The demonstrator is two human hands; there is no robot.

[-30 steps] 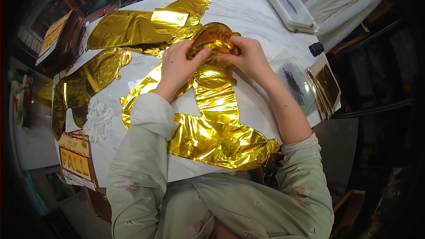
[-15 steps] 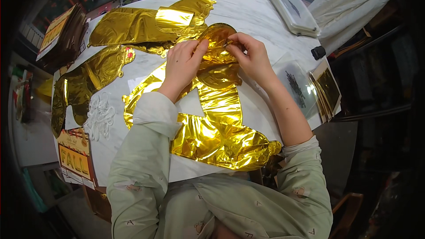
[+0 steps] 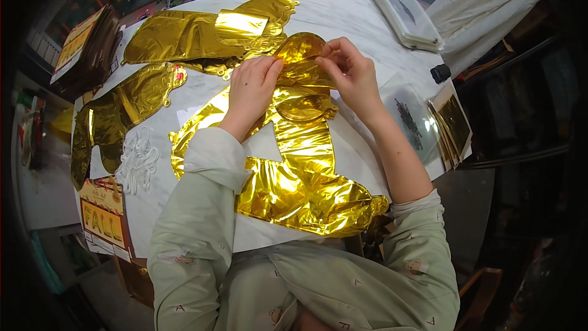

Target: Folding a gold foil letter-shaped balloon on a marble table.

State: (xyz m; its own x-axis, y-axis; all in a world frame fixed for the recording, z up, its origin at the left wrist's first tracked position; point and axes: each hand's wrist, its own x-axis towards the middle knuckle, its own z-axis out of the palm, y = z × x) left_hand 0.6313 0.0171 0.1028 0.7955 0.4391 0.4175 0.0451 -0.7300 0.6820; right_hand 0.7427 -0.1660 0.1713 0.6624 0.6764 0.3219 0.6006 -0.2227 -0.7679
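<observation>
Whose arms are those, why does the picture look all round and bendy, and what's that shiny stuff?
There's no robot here, just a person with bare hands and pale green sleeves. A camera worn on their head looks down, so you see what they see. Its wide fisheye lens bends straight edges, like the table's.

The left hand holds shiny gold foil. The right hand's thumb and fingertips are at the foil's far part, but whether they're pinching it is hard to tell.

More gold foil pieces lie at the far side and on the left. Near those on the left is a tangle of white string. On the right, there's a clear plastic box.
</observation>
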